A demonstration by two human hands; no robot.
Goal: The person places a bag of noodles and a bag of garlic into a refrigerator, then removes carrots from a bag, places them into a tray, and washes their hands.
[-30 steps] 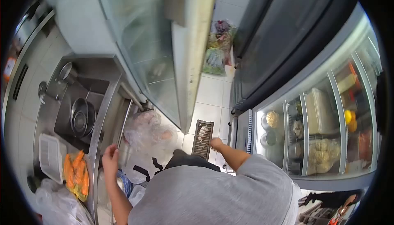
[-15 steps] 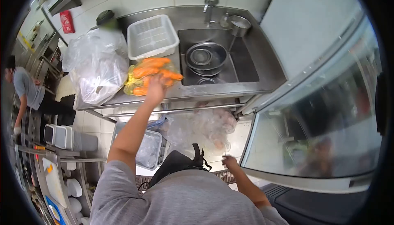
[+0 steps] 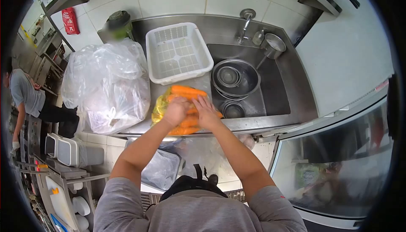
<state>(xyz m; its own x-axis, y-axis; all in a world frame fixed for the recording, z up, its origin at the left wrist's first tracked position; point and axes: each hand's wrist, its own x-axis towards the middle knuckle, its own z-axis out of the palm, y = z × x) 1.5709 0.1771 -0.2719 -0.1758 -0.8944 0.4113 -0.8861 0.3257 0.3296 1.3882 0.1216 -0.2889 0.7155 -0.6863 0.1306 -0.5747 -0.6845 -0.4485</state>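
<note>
A clear bag of orange carrots (image 3: 188, 91) with a yellow end lies on the steel counter (image 3: 163, 89), left of the sink. On top of the bag rests my left hand (image 3: 176, 110), its fingers curled against the plastic. My right hand (image 3: 206, 112) lies beside it, touching the carrots with its fingers stretched forward. Behind the bag stands a white plastic basket (image 3: 179, 56) with nothing in it. To the left sits a large clear plastic bag (image 3: 112, 88) with pale contents that I cannot make out.
The sink (image 3: 275, 92) holds metal bowls (image 3: 237, 77) under a faucet (image 3: 245, 27). A glass-fronted door (image 3: 330, 168) is at the right. A person (image 3: 27, 92) stands at the far left. Bins (image 3: 72, 149) and a crate (image 3: 160, 170) are below the counter.
My right hand has come up from low by my side onto the carrot bag, next to my left hand. The view has shifted, and the counter appears closer.
</note>
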